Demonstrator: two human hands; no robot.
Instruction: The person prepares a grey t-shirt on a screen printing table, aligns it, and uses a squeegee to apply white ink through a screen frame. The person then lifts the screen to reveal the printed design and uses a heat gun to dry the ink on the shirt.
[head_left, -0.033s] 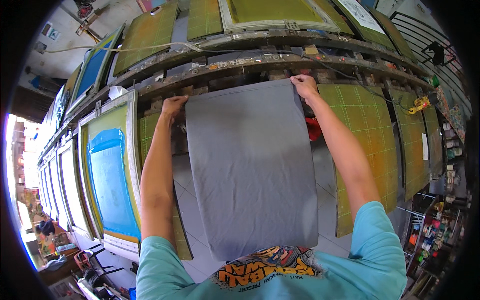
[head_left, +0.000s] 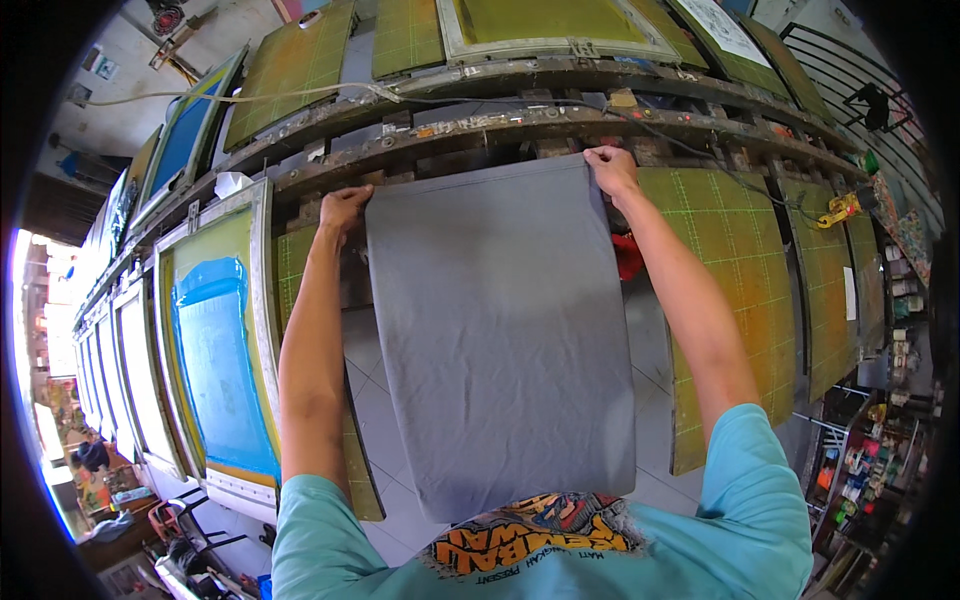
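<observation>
From where I stand, I see a person in a turquoise shirt (head_left: 752,465) with both arms stretched to the far side; before the person, in the middle, lies a grey cloth (head_left: 500,330), spread flat with some small wrinkles, its near edge close to the shirt; what is under it, I cannot see. The left hand (head_left: 345,208) holds the far left corner of this cloth, pinched between thumb and fingers; the right hand (head_left: 612,174) holds the far right corner in a similar narrow pinch.

On the left stands a framed screen (head_left: 222,360) with blue colour on it; on the right, near the right forearm, there is a green-brown board (head_left: 725,290) with bright grid lines; a red thing (head_left: 627,258), partly hidden, is just beside the right edge of the cloth. Beyond the hands runs a long dark rail (head_left: 480,128); a cable (head_left: 300,93) passes above it; farther right I notice a yellow tool (head_left: 838,209).
</observation>
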